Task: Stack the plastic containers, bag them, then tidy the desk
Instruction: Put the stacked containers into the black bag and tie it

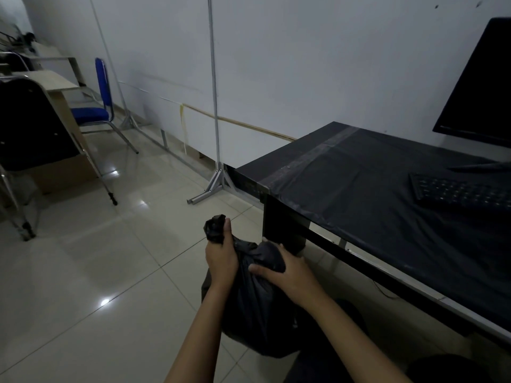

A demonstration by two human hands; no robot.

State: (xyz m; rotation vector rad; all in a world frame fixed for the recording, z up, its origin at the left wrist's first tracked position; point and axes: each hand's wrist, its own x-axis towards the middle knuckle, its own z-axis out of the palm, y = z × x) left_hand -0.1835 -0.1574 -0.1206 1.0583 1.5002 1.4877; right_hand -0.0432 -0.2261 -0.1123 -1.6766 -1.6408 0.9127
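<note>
A full black plastic bag [257, 308] hangs low in front of me, above the tiled floor and left of the desk. My left hand [221, 251] is closed around the bag's gathered neck, whose bunched end sticks up above my fist. My right hand [287, 275] presses on the bulging top of the bag, fingers wrapped over the plastic. The containers are hidden; nothing of them shows through the bag.
The desk [373, 205] to the right is covered in black sheeting and carries a keyboard [461, 192] and a monitor [481, 87]. A metal stand [217, 172] rises by the desk's left corner. A blue chair [96, 106] and a black chair [33, 125] stand far left.
</note>
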